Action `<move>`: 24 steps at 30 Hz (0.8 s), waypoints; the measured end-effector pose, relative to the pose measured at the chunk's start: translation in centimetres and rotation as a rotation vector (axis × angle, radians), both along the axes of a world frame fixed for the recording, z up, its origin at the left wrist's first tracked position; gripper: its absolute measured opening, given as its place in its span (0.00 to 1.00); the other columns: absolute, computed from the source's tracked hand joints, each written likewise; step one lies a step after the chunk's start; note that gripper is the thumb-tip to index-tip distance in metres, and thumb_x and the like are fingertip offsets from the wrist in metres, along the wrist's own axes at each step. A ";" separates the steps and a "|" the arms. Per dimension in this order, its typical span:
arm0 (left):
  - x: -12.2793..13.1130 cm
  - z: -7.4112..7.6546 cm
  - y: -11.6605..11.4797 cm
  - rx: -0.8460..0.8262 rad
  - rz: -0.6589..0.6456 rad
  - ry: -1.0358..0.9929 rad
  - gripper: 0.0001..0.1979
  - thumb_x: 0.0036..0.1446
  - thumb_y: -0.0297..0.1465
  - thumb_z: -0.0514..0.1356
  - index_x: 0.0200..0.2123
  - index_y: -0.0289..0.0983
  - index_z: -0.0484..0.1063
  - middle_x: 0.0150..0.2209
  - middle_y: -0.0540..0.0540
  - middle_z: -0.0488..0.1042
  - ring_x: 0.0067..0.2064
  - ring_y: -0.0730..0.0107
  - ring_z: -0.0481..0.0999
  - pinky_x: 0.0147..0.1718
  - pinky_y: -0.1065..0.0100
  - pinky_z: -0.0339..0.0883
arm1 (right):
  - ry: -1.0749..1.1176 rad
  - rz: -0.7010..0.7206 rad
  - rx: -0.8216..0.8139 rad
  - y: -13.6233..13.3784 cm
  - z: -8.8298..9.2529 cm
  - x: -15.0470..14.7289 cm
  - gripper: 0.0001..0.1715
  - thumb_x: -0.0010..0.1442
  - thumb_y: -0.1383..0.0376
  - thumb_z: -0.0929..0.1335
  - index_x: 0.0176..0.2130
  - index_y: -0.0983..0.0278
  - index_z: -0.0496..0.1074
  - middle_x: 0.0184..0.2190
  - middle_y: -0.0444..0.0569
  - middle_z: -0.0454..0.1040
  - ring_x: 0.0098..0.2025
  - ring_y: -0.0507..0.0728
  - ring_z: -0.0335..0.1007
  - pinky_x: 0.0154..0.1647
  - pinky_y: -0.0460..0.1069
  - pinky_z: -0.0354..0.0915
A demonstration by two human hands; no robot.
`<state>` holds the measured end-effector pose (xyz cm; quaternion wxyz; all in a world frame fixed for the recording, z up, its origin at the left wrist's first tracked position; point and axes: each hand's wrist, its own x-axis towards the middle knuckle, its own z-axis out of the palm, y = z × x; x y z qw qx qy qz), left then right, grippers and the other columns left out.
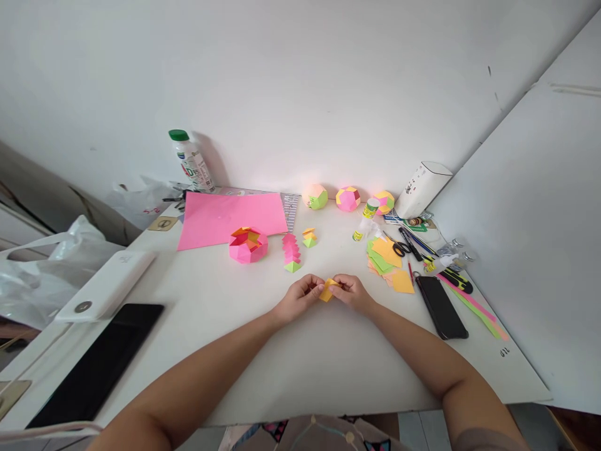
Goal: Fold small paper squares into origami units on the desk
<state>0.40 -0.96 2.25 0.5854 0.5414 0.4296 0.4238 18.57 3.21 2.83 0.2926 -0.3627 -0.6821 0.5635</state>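
Note:
Between both hands is a small folded piece of orange paper [328,290], held just above the white table. My left hand [300,297] pinches its left edge, and my right hand [352,293] grips the right side with fingers closed. Just beyond the left hand stands a row of folded pink pieces with a green one in front [292,252]. A short stack of orange and green folded pieces [309,237] sits beside that row. Farther left is a pink paper ball with an open top [248,245], orange inside.
Along the wall stand several finished paper balls [348,198] and a glue stick [370,208]. Paper squares [402,281], scissors [401,248] and a black phone [441,307] lie right. At left are a pink sheet [230,216], a bottle [192,164] and a black tablet [96,366].

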 end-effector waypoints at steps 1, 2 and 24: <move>0.0 -0.1 0.0 0.001 -0.007 0.007 0.18 0.56 0.45 0.53 0.35 0.35 0.65 0.33 0.47 0.70 0.33 0.72 0.69 0.33 0.69 0.63 | -0.009 0.001 -0.002 0.0 0.0 0.0 0.15 0.54 0.57 0.66 0.24 0.65 0.63 0.20 0.40 0.57 0.22 0.48 0.50 0.22 0.45 0.49; -0.1 -0.2 0.0 0.003 -0.013 0.012 0.18 0.57 0.45 0.52 0.35 0.35 0.65 0.33 0.47 0.70 0.33 0.72 0.69 0.33 0.69 0.63 | -0.015 -0.003 -0.005 0.1 0.0 0.0 0.15 0.54 0.57 0.67 0.24 0.65 0.64 0.20 0.40 0.57 0.22 0.48 0.50 0.22 0.45 0.50; 0.3 -1.0 -0.7 0.566 0.141 0.264 0.09 0.62 0.29 0.47 0.45 0.39 0.59 0.37 0.45 0.64 0.38 0.70 0.66 0.37 0.64 0.65 | -0.013 0.070 0.070 0.2 0.2 0.0 0.14 0.54 0.57 0.67 0.25 0.65 0.67 0.21 0.41 0.60 0.22 0.48 0.52 0.22 0.45 0.51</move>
